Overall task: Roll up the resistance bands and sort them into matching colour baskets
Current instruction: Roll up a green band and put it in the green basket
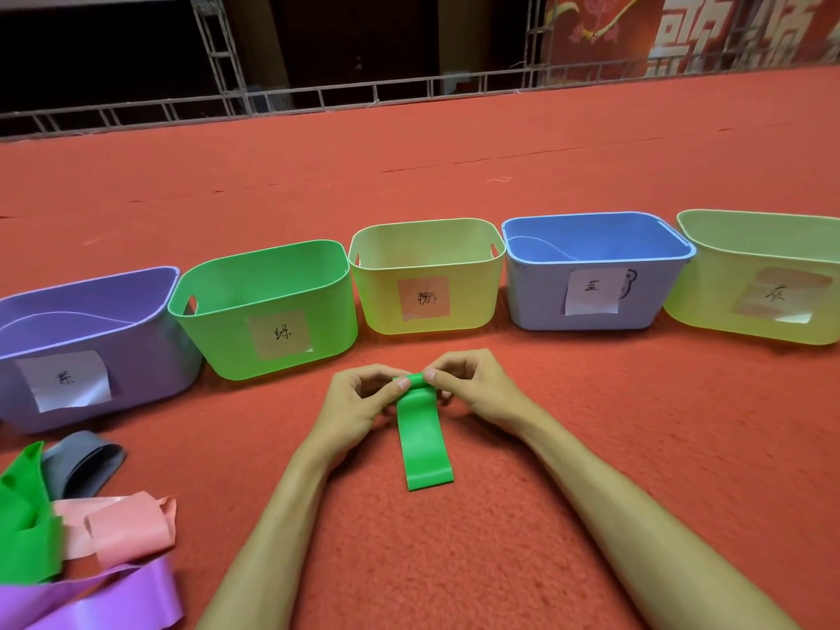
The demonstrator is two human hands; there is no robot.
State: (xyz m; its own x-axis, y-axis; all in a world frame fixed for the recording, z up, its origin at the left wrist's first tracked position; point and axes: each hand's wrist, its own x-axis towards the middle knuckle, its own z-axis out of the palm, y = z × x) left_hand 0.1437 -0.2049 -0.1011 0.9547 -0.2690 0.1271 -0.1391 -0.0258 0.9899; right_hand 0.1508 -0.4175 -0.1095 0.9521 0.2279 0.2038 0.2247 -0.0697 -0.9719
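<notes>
A green resistance band (426,441) lies flat on the red carpet, its far end curled into a small roll. My left hand (359,402) and my right hand (472,388) pinch that rolled end from either side. Behind them stands a row of labelled baskets: purple (150,356), green (218,338), yellow-green (468,302), blue (532,293) and another yellow-green one (709,306). The purple and blue baskets each hold a band of their own colour.
A heap of loose bands lies at the lower left: green (22,529), grey (82,461), pink (122,525) and purple (104,597). Beyond the baskets the carpet runs to a metal truss frame (318,95).
</notes>
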